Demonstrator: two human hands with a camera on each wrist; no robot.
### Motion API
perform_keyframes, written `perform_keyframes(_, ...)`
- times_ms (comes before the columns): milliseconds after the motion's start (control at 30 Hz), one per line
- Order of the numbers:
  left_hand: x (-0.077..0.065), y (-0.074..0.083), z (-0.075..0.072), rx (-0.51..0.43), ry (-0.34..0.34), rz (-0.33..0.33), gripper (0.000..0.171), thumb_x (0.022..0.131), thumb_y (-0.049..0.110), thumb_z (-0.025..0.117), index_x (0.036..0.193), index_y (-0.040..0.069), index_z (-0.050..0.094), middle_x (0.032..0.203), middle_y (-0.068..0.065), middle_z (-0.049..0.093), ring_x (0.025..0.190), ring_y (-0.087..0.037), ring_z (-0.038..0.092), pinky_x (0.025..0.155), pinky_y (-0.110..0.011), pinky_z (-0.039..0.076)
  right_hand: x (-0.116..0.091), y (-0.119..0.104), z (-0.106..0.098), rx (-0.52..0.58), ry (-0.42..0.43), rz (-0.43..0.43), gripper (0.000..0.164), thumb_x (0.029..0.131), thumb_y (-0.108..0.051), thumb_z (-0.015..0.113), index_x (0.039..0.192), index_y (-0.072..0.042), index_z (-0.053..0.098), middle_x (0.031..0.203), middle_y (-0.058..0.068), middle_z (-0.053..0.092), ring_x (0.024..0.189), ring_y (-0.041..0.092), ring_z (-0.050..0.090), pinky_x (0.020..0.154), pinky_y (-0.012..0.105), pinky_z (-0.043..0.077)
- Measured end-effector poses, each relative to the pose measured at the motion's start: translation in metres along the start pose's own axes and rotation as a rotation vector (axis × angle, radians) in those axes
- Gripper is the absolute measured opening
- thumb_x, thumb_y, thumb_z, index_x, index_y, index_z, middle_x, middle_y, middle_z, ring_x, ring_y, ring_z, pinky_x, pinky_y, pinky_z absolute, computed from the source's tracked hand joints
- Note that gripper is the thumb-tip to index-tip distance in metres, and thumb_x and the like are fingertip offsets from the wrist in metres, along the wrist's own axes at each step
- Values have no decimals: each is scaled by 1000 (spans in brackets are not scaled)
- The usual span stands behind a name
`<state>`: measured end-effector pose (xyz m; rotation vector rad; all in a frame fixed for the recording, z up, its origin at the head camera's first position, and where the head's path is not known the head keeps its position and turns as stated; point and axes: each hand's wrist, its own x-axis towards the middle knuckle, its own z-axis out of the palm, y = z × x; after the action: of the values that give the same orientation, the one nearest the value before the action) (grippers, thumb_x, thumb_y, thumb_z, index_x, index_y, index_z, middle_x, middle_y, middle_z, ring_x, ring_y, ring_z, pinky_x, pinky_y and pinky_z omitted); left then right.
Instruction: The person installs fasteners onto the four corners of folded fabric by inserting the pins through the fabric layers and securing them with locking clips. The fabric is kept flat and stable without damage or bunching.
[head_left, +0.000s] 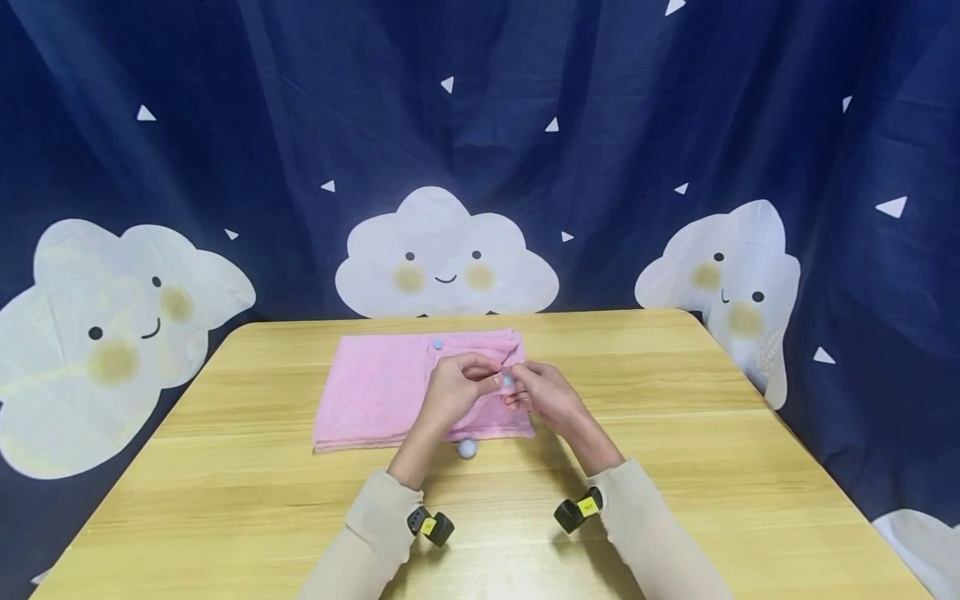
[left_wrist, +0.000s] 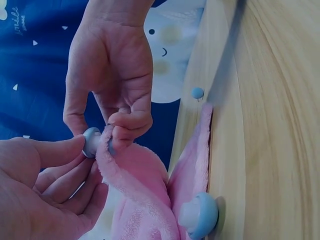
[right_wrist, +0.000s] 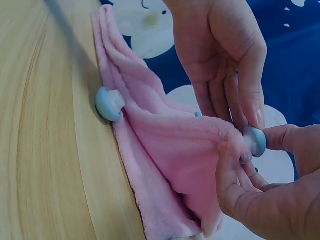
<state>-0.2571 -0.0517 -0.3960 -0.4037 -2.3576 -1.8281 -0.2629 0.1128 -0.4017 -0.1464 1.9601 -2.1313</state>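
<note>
Two hands work one piece: left hand (head_left: 452, 385) fingers pinch a blue-white knob (left_wrist: 91, 142) by its cap, right hand (head_left: 551, 396) fingers grasp that knob plus a lifted edge of pink cloth (head_left: 375, 387). Cloth lies folded on bench (head_left: 675, 467), below and left of fingers. Second knob (head_left: 467, 448) at cloth's near edge, wearer's side of fingers. Blue dot (head_left: 438, 344) on cloth, beyond fingers, leftward.

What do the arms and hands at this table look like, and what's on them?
Long beige sleeves cover the arms. A small black device with a yellow label sits near each wrist. The left hand and right hand wear no gloves.
</note>
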Motion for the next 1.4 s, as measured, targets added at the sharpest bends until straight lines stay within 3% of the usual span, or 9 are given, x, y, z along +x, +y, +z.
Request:
perform_keyframes(167, -1, 1, 0, 26, -8, -6, 13, 80, 5, 78, 92, 4, 74, 89, -4, 74, 88, -14, 67, 85, -43, 53, 0, 0, -2, 48, -27, 6, 16, 97, -7, 50, 104, 7, 53, 80, 9, 61, 69, 17, 60, 62, 21, 53)
perform_keyframes(300, 0, 0, -1, 41, -26, -26, 17, 80, 4, 77, 96, 3, 73, 92, -5, 73, 88, -16, 67, 85, -41, 53, -1, -1, -3, 53, -35, 13, 21, 100, -10, 50, 109, 9, 52, 79, 8, 61, 68, 15, 59, 62, 21, 53)
perform_keyframes(533, 0, -2, -2, 158, -93, -53, 25, 74, -4, 77, 99, 1, 72, 98, -11, 72, 87, -22, 66, 79, -37, 56, 0, -3, -4, 33, -10, 25, 28, 103, -18, 48, 110, 8, 52, 79, 6, 60, 66, 12, 57, 61, 20, 51)
perform_keyframes(667, 0, -3, 1, 245, -60, -21, 21, 75, -1, 77, 94, 6, 74, 92, -5, 73, 84, -18, 66, 79, -37, 55, 1, -3, -4, 21, -1, 32, 28, 103, -19, 49, 111, 8, 53, 79, 6, 60, 66, 12, 58, 61, 20, 51)
perform_keyframes(833, -1, -5, 2, 322, 15, 3, 7, 78, 8, 77, 82, 14, 75, 80, 5, 72, 71, -11, 63, 69, -35, 53, 1, -2, -5, 10, 5, 38, 30, 102, -21, 51, 112, 7, 53, 79, 6, 61, 67, 13, 58, 60, 20, 49)
perform_keyframes(1033, -1, -3, 3, 382, 81, 67, 6, 78, 10, 78, 76, 15, 75, 71, 7, 69, 64, -9, 60, 65, -35, 49, 1, -1, -6, 1, -8, 29, 32, 101, -22, 53, 111, 8, 54, 81, 8, 61, 68, 13, 58, 61, 20, 50)
perform_keyframes(1167, -3, -1, 2, 438, 86, 84, 7, 78, 9, 78, 75, 15, 74, 68, 8, 68, 60, -9, 58, 62, -36, 48, 1, -1, -5, -6, -12, 29, 32, 101, -23, 53, 110, 8, 55, 82, 9, 60, 68, 14, 58, 60, 20, 50)
perform_keyframes(1400, -2, -2, -1, 450, 82, 63, 4, 78, 10, 78, 77, 11, 74, 67, 6, 68, 60, -11, 58, 63, -36, 48, 1, -1, -4, -63, 22, 27, 33, 104, -24, 49, 107, 8, 55, 82, 12, 59, 67, 15, 57, 60, 23, 48)
